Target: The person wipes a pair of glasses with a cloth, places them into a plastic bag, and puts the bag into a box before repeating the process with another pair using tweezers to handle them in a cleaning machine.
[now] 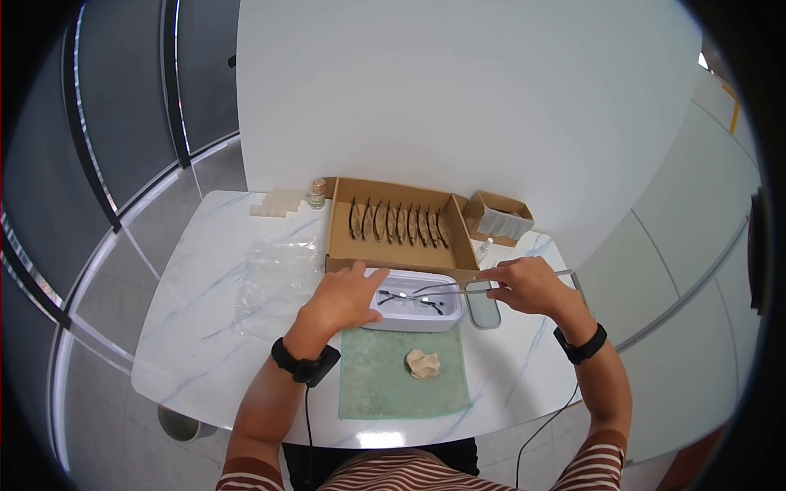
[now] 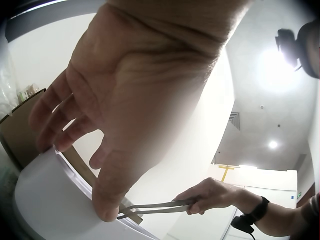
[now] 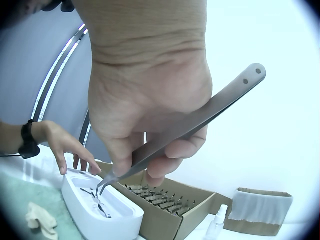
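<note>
My right hand [image 1: 524, 285] pinches a pair of bent-tip metal tweezers [image 3: 185, 125] between thumb and fingers. Their tips reach over the open basin of a white ultrasonic-cleaner-like tub [image 1: 413, 322]. Inside the tub lies a pair of eyeglasses [image 1: 427, 305] with dark temples, just below the tweezer tips. My left hand [image 1: 342, 299] rests on the tub's left end, fingers spread over the far rim and thumb at the near rim, as the left wrist view shows. Right of the tub lies an oblong lid with a clear window [image 1: 484, 309].
Behind the tub stands a cardboard box [image 1: 393, 260] with a row of several dark-templed glasses. A smaller box [image 1: 499, 214], a spray bottle [image 3: 216, 224] and a jar [image 1: 317, 195] stand nearby. A green cloth [image 1: 377, 393] bears a crumpled beige cloth [image 1: 422, 364]. Plastic wrap [image 1: 278, 282] lies left.
</note>
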A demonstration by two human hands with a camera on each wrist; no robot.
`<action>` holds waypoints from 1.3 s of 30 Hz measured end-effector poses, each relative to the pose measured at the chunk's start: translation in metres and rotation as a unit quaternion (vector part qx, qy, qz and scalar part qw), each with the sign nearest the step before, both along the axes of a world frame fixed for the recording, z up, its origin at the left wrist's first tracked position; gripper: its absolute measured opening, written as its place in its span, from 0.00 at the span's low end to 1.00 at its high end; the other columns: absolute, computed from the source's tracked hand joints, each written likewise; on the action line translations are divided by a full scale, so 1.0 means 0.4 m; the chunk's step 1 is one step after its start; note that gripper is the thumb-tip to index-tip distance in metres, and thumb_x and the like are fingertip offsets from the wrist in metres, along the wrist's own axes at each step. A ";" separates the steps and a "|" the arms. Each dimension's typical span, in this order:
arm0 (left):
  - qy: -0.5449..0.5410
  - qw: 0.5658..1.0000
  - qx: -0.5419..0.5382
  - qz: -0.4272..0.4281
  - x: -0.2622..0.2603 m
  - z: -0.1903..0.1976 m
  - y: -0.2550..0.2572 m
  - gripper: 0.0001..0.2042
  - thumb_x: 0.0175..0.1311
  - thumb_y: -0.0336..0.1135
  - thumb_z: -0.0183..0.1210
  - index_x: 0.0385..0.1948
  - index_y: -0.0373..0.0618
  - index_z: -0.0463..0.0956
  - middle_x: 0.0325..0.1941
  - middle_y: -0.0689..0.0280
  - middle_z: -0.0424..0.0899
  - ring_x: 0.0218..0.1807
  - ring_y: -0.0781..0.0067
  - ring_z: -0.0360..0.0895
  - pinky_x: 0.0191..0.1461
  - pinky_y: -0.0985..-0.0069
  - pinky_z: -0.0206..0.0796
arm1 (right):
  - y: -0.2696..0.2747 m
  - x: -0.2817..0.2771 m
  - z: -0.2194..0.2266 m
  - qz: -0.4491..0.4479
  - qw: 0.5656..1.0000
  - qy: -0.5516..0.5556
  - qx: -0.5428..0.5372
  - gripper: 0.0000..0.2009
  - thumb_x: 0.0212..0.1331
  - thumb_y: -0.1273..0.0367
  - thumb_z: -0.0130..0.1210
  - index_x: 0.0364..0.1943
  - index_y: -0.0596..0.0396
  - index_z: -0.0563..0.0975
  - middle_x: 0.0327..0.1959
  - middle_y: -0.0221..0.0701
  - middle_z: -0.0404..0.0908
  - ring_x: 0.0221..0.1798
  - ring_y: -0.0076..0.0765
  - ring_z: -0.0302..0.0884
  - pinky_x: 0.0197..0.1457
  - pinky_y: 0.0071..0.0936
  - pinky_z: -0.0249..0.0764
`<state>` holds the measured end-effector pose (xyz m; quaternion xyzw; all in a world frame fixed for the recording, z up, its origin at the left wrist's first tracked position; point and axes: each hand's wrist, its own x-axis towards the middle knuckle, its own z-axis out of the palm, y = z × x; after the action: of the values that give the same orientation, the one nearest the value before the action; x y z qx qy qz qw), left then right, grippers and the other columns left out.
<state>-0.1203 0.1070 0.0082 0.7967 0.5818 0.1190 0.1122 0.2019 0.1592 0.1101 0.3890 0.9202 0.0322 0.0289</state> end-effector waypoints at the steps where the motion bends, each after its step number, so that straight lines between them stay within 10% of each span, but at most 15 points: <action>1: 0.002 1.000 0.000 0.000 0.000 -0.001 0.000 0.40 0.53 0.46 0.75 0.70 0.52 0.68 0.62 0.51 0.75 0.64 0.51 0.76 0.61 0.59 0.72 | -0.002 0.001 -0.003 0.004 1.000 0.007 0.000 0.17 0.57 0.64 0.68 0.52 0.44 0.85 0.34 0.34 0.86 0.38 0.47 0.84 0.40 0.42 0.78; 39: 0.001 1.000 0.001 -0.001 0.001 0.003 -0.002 0.39 0.54 0.47 0.74 0.70 0.52 0.67 0.61 0.50 0.75 0.63 0.50 0.76 0.62 0.59 0.72 | 0.054 -0.012 0.000 0.021 0.999 -0.042 0.016 0.13 0.59 0.65 0.66 0.49 0.40 0.87 0.36 0.32 0.88 0.41 0.42 0.85 0.42 0.38 0.78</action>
<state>-0.1197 0.1061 0.0093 0.7976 0.5810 0.1185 0.1108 0.1969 0.1807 0.1102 0.3679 0.9257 0.0641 0.0600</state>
